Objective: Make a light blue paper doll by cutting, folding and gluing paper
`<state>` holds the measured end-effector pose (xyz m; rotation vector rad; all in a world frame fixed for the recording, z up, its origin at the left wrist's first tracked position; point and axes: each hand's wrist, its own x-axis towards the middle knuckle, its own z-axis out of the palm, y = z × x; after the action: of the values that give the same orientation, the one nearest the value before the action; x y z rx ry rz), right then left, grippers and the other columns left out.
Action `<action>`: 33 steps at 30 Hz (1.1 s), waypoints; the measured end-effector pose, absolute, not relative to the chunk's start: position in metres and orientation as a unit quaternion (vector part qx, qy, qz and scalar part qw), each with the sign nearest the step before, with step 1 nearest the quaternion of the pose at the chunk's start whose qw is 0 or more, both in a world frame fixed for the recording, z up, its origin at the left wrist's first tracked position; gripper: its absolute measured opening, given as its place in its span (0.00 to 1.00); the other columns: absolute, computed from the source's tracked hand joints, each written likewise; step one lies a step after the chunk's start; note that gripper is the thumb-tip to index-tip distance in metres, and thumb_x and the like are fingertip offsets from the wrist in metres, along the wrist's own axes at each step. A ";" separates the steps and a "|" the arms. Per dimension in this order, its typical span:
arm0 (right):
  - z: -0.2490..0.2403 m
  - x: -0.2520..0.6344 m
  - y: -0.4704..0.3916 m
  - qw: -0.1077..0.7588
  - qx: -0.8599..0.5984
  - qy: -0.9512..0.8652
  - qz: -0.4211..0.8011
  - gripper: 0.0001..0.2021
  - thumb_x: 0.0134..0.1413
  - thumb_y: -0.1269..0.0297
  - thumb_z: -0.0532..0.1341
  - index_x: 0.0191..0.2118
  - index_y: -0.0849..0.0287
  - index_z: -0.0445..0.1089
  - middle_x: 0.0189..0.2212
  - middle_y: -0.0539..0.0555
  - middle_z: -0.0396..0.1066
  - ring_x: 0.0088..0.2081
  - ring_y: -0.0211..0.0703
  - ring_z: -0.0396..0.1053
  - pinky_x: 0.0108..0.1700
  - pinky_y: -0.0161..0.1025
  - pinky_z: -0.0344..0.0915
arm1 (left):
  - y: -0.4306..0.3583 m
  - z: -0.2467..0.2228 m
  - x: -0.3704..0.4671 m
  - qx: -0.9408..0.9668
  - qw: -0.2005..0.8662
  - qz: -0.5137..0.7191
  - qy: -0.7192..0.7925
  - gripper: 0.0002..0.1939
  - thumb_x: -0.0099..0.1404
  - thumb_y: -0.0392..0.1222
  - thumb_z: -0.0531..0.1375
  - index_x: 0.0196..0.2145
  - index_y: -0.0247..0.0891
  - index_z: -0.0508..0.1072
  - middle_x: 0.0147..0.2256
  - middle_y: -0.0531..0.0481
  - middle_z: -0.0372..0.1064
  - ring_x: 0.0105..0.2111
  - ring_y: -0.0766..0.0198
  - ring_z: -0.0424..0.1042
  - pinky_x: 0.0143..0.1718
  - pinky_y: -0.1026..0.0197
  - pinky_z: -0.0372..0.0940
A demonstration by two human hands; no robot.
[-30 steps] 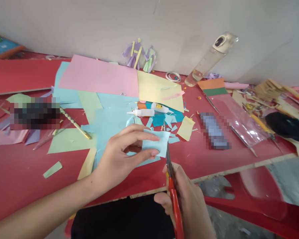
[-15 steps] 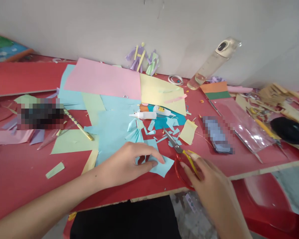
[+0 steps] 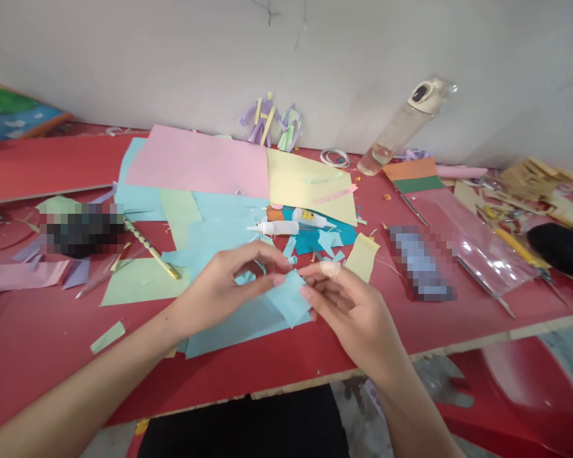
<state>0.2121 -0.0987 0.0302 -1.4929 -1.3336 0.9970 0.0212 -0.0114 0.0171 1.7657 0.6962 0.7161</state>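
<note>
A small light-blue paper piece [image 3: 289, 300] is between my two hands, above a larger blue sheet [image 3: 229, 331]. My left hand [image 3: 246, 273] has its thumb and forefinger at the piece's upper left edge. On its right side, my right hand [image 3: 348, 296] pinches the piece between thumb and fingers; a bandage or tape wraps one finger. Just beyond the fingers lie blue paper scraps [image 3: 330, 239] and two white glue bottles [image 3: 279, 227]. What looks like a scissors tip shows behind my right hand; the rest is hidden.
Pink [image 3: 200, 162] and yellow [image 3: 310, 181] sheets lie toward the wall, where paper figures [image 3: 262, 121] lean. A clear bottle [image 3: 394, 137] tilts against the wall. A blurred phone-like object [image 3: 420, 261] and plastic pouch [image 3: 487, 242] lie right, a pencil [image 3: 150, 247] left.
My right hand has let go of the scissors and moved left to the blue paper piece. My left hand has raised the piece and shifted slightly left and away from the table edge.
</note>
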 end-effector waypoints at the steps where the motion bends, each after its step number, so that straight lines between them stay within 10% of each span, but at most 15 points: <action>1: 0.029 0.213 -0.095 0.458 -0.591 -0.525 0.407 0.04 0.60 0.62 0.62 0.40 0.53 0.70 0.34 0.51 0.71 0.30 0.38 0.71 0.27 0.33 0.74 | -0.007 0.015 0.020 0.738 0.499 0.329 0.313 0.07 0.68 0.41 0.59 0.44 0.44 0.73 0.43 0.51 0.74 0.44 0.63 0.73 0.43 0.63 0.67; 6: 0.027 0.217 -0.078 0.484 -0.595 -0.529 0.363 0.04 0.59 0.63 0.62 0.40 0.53 0.71 0.36 0.51 0.72 0.33 0.38 0.71 0.32 0.34 0.74 | 0.015 -0.003 0.018 0.771 0.364 0.337 0.398 0.11 0.69 0.43 0.58 0.48 0.47 0.75 0.56 0.48 0.67 0.59 0.56 0.63 0.57 0.54 0.61; 17: 0.032 0.230 -0.039 0.424 -0.603 -0.561 0.378 0.06 0.55 0.63 0.64 0.38 0.54 0.79 0.39 0.51 0.77 0.39 0.43 0.74 0.38 0.37 0.71 | 0.024 -0.008 0.026 0.733 0.431 0.298 0.433 0.08 0.62 0.43 0.64 0.39 0.42 0.79 0.39 0.50 0.78 0.34 0.62 0.74 0.39 0.60 0.68; 33: 0.034 0.210 -0.024 0.400 -0.602 -0.612 0.321 0.03 0.53 0.62 0.67 0.34 0.53 0.78 0.33 0.49 0.79 0.37 0.43 0.75 0.37 0.36 0.70 | 0.005 -0.006 0.021 0.601 0.519 0.473 0.383 0.06 0.63 0.34 0.63 0.38 0.42 0.73 0.40 0.53 0.73 0.36 0.68 0.74 0.41 0.63 0.70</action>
<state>0.2101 -0.0235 0.0341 -1.5229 -1.5491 0.8125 0.0213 0.0050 -0.0058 1.4407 0.9178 1.1338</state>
